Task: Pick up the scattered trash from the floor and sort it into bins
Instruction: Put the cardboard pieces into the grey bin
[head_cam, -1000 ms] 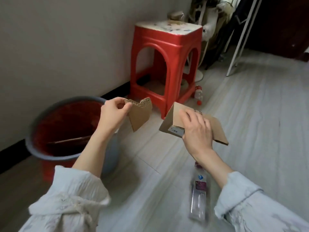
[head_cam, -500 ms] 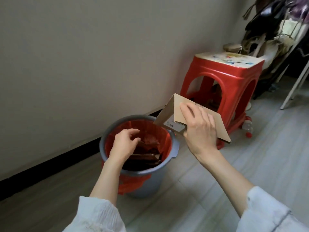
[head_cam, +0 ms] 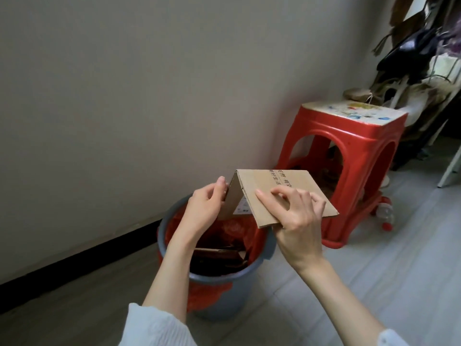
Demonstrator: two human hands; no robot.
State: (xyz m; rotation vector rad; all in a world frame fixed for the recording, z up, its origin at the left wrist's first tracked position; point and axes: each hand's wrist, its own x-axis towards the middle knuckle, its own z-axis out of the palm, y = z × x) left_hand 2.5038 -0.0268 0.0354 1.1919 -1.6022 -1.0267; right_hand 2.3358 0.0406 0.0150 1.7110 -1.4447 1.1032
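1. Count: one folded cardboard (head_cam: 279, 193), one grey bin (head_cam: 217, 293) with a red liner (head_cam: 207, 295), one red stool (head_cam: 349, 171), one bottle (head_cam: 385, 213), two hands.
2. Writing: dark printed characters ran along the cardboard's top panel near its far edge; they were too blurred to read. A small white label showed on the underside, between the two panels, also illegible. The stool's seat bore faded coloured marks, not readable.
3. The cardboard was held in the air, bent like a tent with the fold uppermost, directly above the bin's far rim and just in front of the stool.
4. Right hand (head_cam: 296, 216): it gripped the right panel at its near edge, fingers (head_cam: 272, 198) curled over the top face and the thumb hidden beneath.
5. Left hand (head_cam: 204, 208): its fingertips touched the outer face of the left panel beside the fold, fingers fairly straight. Whether the thumb pinched the panel's edge could not be told.
6. The bin stood on the floor (head_cam: 349, 283) near the wall's black skirting. Several brown cardboard pieces lay inside it; their number could not be counted.
7. The bottle lay on the floor at the stool's right foot, red cap toward the viewer, partly hidden by the leg.
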